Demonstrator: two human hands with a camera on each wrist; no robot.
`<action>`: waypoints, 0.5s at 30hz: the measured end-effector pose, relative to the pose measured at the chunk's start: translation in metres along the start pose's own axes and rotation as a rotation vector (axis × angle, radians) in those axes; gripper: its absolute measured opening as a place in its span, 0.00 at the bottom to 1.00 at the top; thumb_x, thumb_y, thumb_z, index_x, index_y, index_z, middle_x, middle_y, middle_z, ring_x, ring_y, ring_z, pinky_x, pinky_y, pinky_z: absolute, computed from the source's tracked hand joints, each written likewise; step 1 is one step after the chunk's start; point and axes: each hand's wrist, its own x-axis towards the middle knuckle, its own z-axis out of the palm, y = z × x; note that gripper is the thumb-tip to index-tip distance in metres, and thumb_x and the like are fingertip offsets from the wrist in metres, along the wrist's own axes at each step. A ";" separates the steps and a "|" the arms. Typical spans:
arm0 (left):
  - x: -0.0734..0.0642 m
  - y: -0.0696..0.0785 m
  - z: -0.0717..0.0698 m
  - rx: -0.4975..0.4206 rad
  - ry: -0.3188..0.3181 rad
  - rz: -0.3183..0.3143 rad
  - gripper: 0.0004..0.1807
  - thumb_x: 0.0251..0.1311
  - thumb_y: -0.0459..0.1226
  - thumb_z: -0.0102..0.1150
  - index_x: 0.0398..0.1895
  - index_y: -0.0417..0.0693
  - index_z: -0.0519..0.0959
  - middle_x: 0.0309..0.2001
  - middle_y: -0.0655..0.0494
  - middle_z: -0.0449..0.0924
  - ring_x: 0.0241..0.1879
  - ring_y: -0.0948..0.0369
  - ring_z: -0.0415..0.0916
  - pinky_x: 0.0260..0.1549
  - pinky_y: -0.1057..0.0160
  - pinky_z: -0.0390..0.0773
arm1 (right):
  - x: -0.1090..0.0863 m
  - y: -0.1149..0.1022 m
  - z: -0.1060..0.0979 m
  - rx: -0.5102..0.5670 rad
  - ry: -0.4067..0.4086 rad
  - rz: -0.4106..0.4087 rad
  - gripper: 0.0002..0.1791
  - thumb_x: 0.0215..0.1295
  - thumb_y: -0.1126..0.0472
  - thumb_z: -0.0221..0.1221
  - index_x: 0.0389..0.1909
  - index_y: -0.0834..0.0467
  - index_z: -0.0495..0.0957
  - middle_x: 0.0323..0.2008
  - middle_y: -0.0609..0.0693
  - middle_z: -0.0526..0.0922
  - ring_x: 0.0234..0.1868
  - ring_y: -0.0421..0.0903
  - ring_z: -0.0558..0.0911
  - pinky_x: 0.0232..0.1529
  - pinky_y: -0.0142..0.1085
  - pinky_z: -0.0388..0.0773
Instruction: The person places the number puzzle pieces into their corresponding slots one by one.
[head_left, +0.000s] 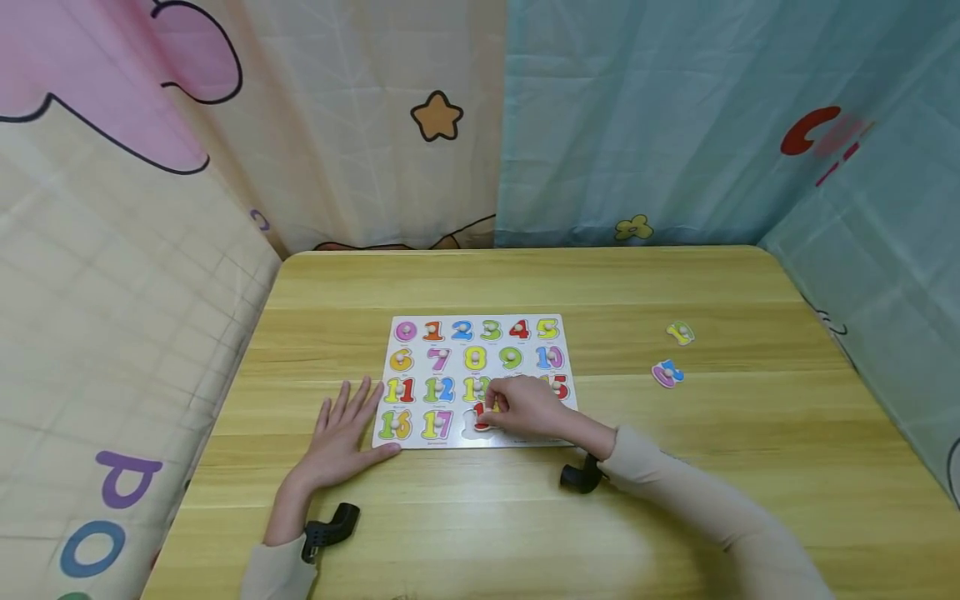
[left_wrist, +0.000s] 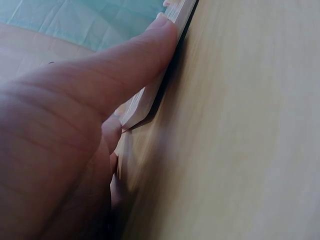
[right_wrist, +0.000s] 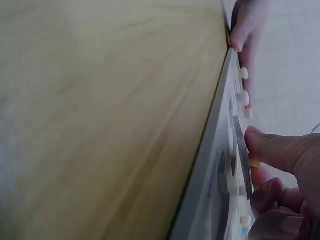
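Observation:
A white number puzzle board [head_left: 457, 442] lies flat on the table, with colourful knobbed number pieces in its rows. My right hand [head_left: 528, 406] pinches a number puzzle piece [head_left: 481, 415] with a red 1 on it, over the bottom row just right of the 17. In the right wrist view, the piece [right_wrist: 242, 155] is tilted and partly off the board surface, with thumb and fingers at its knob. My left hand [head_left: 339, 442] rests with straight fingers at the board's left edge. Its thumb touches the board's edge [left_wrist: 146, 102] in the left wrist view. The right hand hides part of the lower rows.
Two loose number pieces lie right of the board: a yellow-green one [head_left: 681, 333] and a blue and purple one [head_left: 667, 374]. The wooden table [head_left: 450, 525] extends around the board. Printed curtains [head_left: 360, 125] hang behind the table and at both sides.

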 end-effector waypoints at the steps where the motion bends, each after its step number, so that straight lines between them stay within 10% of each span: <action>1: 0.000 0.000 0.000 0.001 0.000 0.000 0.52 0.54 0.62 0.58 0.76 0.50 0.47 0.75 0.45 0.37 0.71 0.43 0.25 0.64 0.42 0.25 | 0.000 -0.002 0.003 -0.011 -0.006 -0.009 0.15 0.55 0.43 0.66 0.23 0.46 0.73 0.12 0.38 0.67 0.17 0.36 0.67 0.18 0.31 0.61; 15: 0.001 -0.001 0.000 -0.007 0.000 0.003 0.52 0.54 0.61 0.59 0.76 0.50 0.47 0.75 0.45 0.37 0.71 0.44 0.24 0.64 0.43 0.25 | 0.004 -0.012 0.011 0.019 -0.081 -0.022 0.15 0.56 0.43 0.66 0.25 0.47 0.74 0.12 0.39 0.67 0.15 0.35 0.65 0.17 0.31 0.59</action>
